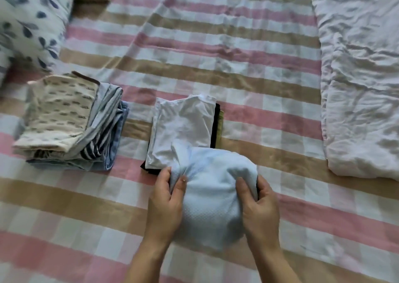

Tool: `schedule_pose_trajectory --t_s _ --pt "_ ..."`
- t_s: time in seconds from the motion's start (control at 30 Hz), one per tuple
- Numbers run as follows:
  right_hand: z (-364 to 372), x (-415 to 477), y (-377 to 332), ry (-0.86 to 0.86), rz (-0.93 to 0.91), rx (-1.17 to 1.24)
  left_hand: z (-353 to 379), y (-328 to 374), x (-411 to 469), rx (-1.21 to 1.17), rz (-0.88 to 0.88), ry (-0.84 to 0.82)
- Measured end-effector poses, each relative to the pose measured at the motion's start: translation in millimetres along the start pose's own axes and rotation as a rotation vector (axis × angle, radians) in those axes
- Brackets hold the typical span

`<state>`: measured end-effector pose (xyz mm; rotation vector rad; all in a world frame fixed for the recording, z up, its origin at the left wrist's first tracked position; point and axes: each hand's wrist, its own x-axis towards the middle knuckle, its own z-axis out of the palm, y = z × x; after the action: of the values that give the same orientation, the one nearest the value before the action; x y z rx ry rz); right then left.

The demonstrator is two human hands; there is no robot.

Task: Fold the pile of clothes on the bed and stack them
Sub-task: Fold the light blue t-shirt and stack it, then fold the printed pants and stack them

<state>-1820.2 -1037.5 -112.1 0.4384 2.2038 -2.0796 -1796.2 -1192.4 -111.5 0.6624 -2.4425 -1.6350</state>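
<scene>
Head view: one wide-angle look down onto a bed covered by a checked sheet (216, 45) in pink, tan and white.
Light blue garment (213, 194): lower centre of the frame, bunched into a rounded bundle between both hands, its far edge overlapping the near end of the white folded top.
Left hand (167, 203): on the bundle's left side, fingers curled closed around a gathered fold of the blue fabric — thumb on top.
Right hand (258, 205): on the bundle's right side, fingers wrapped around its edge, thumb pressing into the cloth.
Centre stack (183, 127): just above the hands — a white folded top lies uppermost, with a black layer and an olive-green edge (220, 125) showing along its right side.
Left stack (64, 121): centre left of the frame, well apart from the hands; a cream garment with small dark marks lies on top of striped and pale blue pieces.
Pillow (28, 23): upper left, white with blue leaf print.
White quilt (358, 77): crumpled, filling the right side of the frame.
</scene>
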Motion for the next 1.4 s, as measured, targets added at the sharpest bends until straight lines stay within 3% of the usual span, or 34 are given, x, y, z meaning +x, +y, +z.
schedule_pose_trajectory --t_s 0.23,0.4,0.5,0.7,0.87,1.1,1.23,1.4 --pt "96.3 104.2 -20.7 -0.101 -0.139 0.067 -26.7 -1.9 137.0 0.006 0.160 0.103" --pt "114.4 133.5 28.5 -0.100 -0.048 -0.100 -11.0 -49.5 175.9 0.115 -0.025 0.019" --pt "111.0 128.1 59.0 -0.097 0.059 -0.171 -1.2 -73.7 171.7 0.193 -0.117 -0.024" --pt "91.7 107.9 76.4 -0.089 0.160 -0.243 -12.6 -75.9 155.2 0.267 -0.126 0.019" --pt "72.8 76.0 90.4 -0.205 0.328 -0.274 -36.8 -87.8 126.1 0.396 -0.255 -0.071" --pt "31.3 45.7 101.2 -0.184 0.438 -0.443 -19.0 -96.7 60.1 0.428 -0.311 0.108" --pt "-31.7 12.4 92.6 -0.226 0.366 -0.595 29.7 -75.3 -11.9 0.324 -0.277 -0.122" --pt "-145.4 -34.7 64.8 -0.225 0.243 -0.971 95.5 -24.1 -86.3 0.548 0.099 -0.530"
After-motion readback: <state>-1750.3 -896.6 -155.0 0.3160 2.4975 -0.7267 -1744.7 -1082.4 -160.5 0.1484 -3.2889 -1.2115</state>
